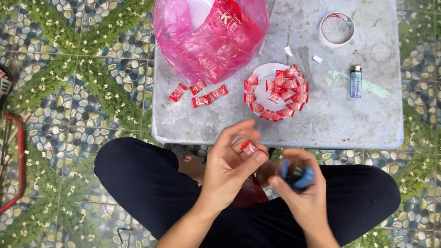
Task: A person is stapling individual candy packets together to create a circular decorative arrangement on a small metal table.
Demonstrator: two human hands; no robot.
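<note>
My left hand (229, 167) pinches a small red wrapped candy (248, 147) between thumb and fingertips, above my lap. My right hand (301, 188) grips a blue tool (298, 177), probably scissors, just right of the candy. On the low grey table (321, 124) ahead, a white plate (262, 82) carries several red candies (285, 89) ranged along its rim. Several loose red candies (200, 94) lie left of the plate. A pink plastic bag (209, 36) of candies sits at the table's back left.
A roll of tape (336, 30) and a blue lighter (355, 81) lie on the table's right side, with small paper scraps (317, 59) nearby. My crossed legs in dark trousers (142, 183) are below. A red metal frame (18, 160) stands at left on the pebble-patterned floor.
</note>
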